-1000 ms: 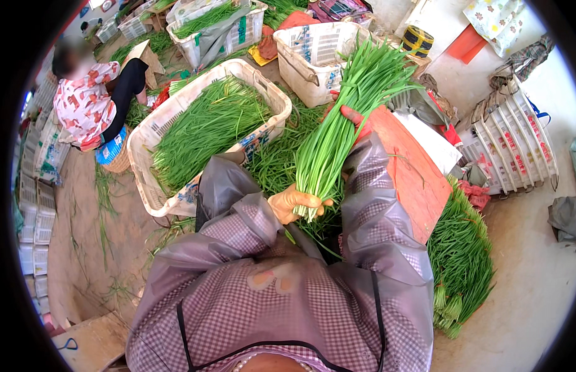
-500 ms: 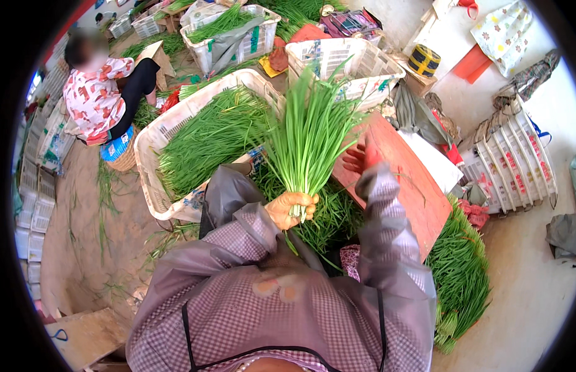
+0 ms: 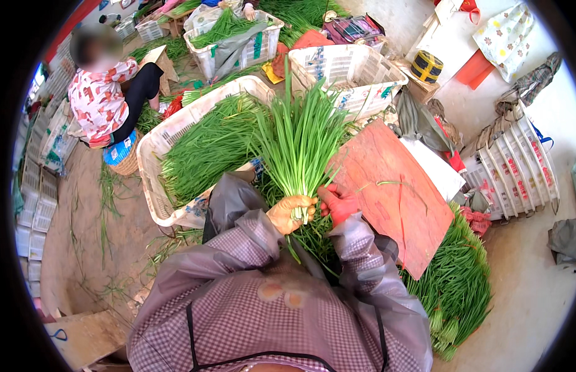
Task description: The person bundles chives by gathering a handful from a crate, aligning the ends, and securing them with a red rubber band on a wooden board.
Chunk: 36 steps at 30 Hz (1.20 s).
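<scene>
Left hand point(image 3: 292, 212) in a yellowish glove, fingers wrapped tight around the lower stems of a bunch of green chives point(image 3: 300, 142) — blades fanning upward and outward above the fist, pale stem ends poking out just below it. Right hand point(image 3: 337, 202) in a red glove, just beside the left and touching the same bunch at the stems, fingers curled against it; cannot tell whether fully closed round it or only pressed to its side. Both forearms in translucent grey plastic sleeves point(image 3: 362, 260) over a purple checked garment point(image 3: 263, 322).

Directly under the hands, more loose chives piled low point(image 3: 316, 242). To the right, a reddish wooden board point(image 3: 393, 192) lying flat, one stray green blade across it. Beyond the board's lower right edge, a long heap of chives point(image 3: 455, 291) on the pale floor. To the left, a white plastic crate point(image 3: 152, 186) filled with laid-down chives, its near corner close to the left sleeve. Behind the bunch, a second white crate point(image 3: 347, 68), tilted, interior mostly bare. Farther back, a third crate point(image 3: 232, 46) with greens and a grey sheet draped in it.

Upper left — another person in a red-and-white patterned top point(image 3: 98, 99), seated low beside a small woven basket point(image 3: 128, 162). At far right, a stack of white crates on edge point(image 3: 520, 167). Scattered green blades on the brown ground at left point(image 3: 108, 204).
</scene>
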Each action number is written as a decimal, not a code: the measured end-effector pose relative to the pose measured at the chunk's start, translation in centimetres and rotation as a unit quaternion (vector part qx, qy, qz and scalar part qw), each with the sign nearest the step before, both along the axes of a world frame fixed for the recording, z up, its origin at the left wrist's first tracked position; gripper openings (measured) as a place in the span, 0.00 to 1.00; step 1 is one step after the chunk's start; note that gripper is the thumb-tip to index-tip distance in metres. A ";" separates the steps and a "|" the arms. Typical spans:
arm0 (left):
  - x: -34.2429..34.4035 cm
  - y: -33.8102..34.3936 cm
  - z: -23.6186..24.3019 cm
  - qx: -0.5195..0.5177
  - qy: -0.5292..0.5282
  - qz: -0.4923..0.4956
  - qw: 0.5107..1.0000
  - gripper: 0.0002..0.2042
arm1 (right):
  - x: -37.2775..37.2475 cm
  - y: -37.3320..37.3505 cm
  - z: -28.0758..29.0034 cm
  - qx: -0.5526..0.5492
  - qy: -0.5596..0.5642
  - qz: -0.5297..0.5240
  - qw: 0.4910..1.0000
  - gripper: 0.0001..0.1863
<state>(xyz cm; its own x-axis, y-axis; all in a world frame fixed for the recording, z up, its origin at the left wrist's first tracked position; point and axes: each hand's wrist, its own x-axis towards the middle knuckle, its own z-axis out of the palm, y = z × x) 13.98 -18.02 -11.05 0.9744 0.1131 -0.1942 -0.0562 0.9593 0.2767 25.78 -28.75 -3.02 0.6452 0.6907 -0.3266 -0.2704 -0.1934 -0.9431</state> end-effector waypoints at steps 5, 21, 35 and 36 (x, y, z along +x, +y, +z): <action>0.4 0.2 0.5 -0.047 0.021 0.037 0.998 0.06 | -1.4 -1.5 0.0 0.123 0.013 0.121 0.985 0.04; 2.0 4.0 2.9 0.005 -0.048 0.009 0.999 0.08 | 2.6 0.1 -0.3 -0.011 -0.322 0.072 0.944 0.22; 2.6 3.8 1.6 0.176 0.046 0.073 0.981 0.10 | -0.5 0.5 4.5 -0.095 -0.446 0.256 0.853 0.06; 2.5 4.0 1.6 0.181 0.059 0.080 0.978 0.11 | -1.0 0.0 4.4 -0.045 -0.371 0.275 0.886 0.06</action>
<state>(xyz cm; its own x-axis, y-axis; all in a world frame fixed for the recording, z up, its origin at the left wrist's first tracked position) 16.50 -14.05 -9.44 0.9120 0.3444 -0.2227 -0.1447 0.7783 0.6110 24.81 -28.78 1.42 0.2791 0.9600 -0.0235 0.5763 -0.1871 -0.7955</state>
